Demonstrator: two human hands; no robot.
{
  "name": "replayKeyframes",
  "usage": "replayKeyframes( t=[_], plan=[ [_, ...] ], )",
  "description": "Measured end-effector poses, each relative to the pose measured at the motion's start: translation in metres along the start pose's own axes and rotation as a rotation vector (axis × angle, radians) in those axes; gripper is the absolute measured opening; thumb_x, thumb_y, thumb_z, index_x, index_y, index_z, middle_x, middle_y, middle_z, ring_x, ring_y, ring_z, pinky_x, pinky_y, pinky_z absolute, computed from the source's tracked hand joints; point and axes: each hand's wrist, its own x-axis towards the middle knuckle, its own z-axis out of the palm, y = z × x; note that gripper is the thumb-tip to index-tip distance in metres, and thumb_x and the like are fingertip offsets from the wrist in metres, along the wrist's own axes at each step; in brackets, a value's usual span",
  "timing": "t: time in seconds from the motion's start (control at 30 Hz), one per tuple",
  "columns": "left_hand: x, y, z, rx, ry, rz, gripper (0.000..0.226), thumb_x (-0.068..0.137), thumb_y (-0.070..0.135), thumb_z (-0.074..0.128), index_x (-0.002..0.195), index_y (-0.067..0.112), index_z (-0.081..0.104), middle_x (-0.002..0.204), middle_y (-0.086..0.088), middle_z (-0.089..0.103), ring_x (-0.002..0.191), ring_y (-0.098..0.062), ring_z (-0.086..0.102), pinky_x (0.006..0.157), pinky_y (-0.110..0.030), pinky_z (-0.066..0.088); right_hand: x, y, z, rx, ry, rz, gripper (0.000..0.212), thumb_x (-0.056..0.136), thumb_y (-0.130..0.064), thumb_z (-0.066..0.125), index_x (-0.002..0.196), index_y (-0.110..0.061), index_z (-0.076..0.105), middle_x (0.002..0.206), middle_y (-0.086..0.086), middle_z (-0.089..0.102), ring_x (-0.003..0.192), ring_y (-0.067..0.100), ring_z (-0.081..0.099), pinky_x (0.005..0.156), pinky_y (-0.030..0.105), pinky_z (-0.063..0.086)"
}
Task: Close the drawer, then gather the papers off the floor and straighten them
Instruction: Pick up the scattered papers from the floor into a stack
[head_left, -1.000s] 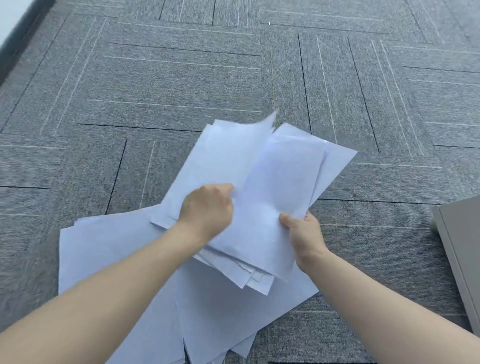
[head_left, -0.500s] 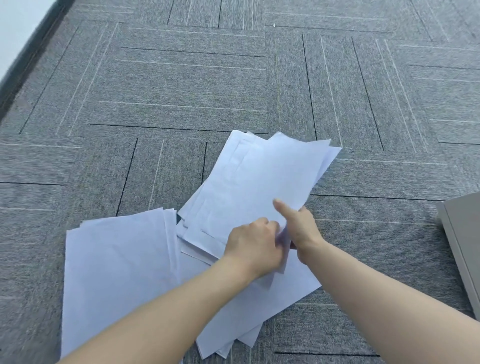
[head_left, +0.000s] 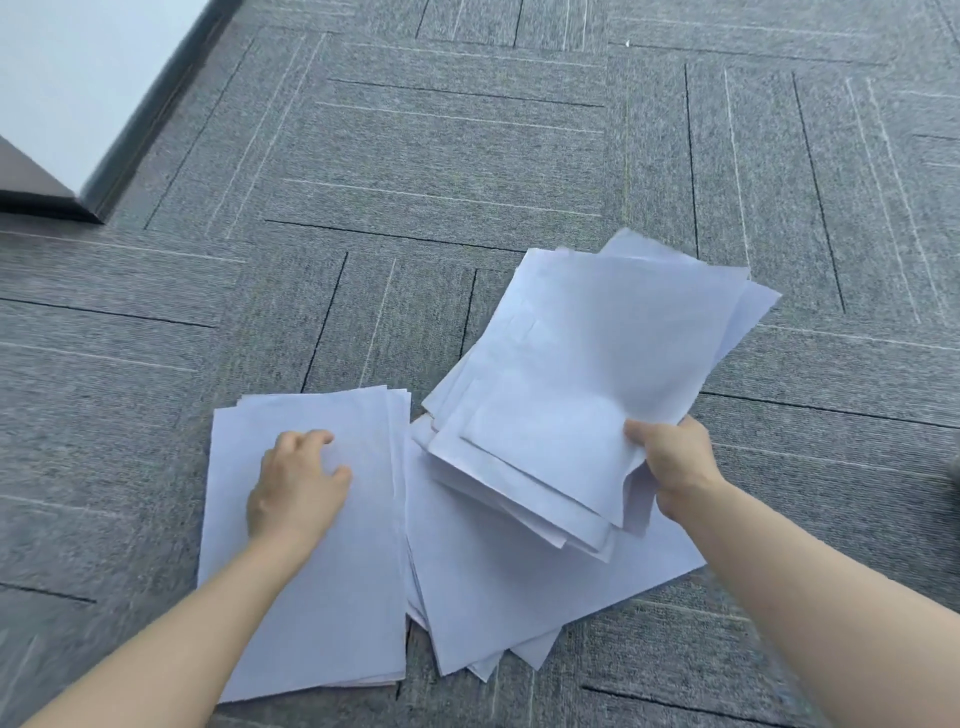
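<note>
Grey carpet tiles are carrying the scattered papers. Compared with half a second earlier, the hands are now working apart: the left hand is resting, fingers loosely bent, on the flat stack at the left, while the right hand is pinching the lifted bundle alone. Loose sheets are lying beneath it. The drawer is out of view. Gathering is judged roughly half done; the flat stack looks next.

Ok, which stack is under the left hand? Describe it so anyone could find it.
On the grey carpet, look left of the scattered sheets. The neat stack lies flat there, the left hand resting on top. Unlike the fanned bundle in the right hand, its edges roughly line up.
</note>
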Motion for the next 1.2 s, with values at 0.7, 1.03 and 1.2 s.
replayKeyframes(
  t=[0.7, 1.03, 1.2],
  plan=[
    [0.013, -0.067, -0.012, -0.225, 0.068, -0.601, 0.101, 0.055, 0.041, 0.09, 0.13, -0.004, 0.04, 0.139, -0.027, 0.037, 0.13, -0.04, 0.035, 0.104, -0.05, 0.035, -0.017, -0.012, 0.036, 0.16, -0.079, -0.029, 0.03, 0.087, 0.004, 0.063, 0.117, -0.004, 0.062, 0.093, 0.001, 0.07, 0.081, 0.019, 0.066, 0.09, 0.039, 0.052],
    [0.028, -0.084, -0.011, -0.381, -0.003, -0.648, 0.087, 0.048, 0.039, 0.09, 0.117, -0.002, 0.057, 0.124, -0.023, 0.062, 0.116, -0.042, 0.057, 0.097, -0.048, 0.047, -0.007, -0.012, 0.017, 0.218, 0.033, -0.026, 0.035, 0.088, 0.004, 0.062, 0.121, -0.006, 0.06, 0.089, -0.005, 0.066, 0.077, 0.01, 0.062, 0.087, 0.033, 0.049],
    [0.027, -0.091, -0.008, -0.377, 0.028, -0.615, 0.063, 0.046, 0.037, 0.083, 0.098, 0.008, 0.062, 0.105, -0.015, 0.069, 0.097, -0.038, 0.064, 0.087, -0.046, 0.053, -0.005, -0.016, 0.016, 0.258, 0.051, -0.006, 0.033, 0.087, 0.003, 0.064, 0.117, -0.009, 0.056, 0.088, -0.005, 0.065, 0.076, 0.011, 0.062, 0.088, 0.035, 0.051]
  ],
)
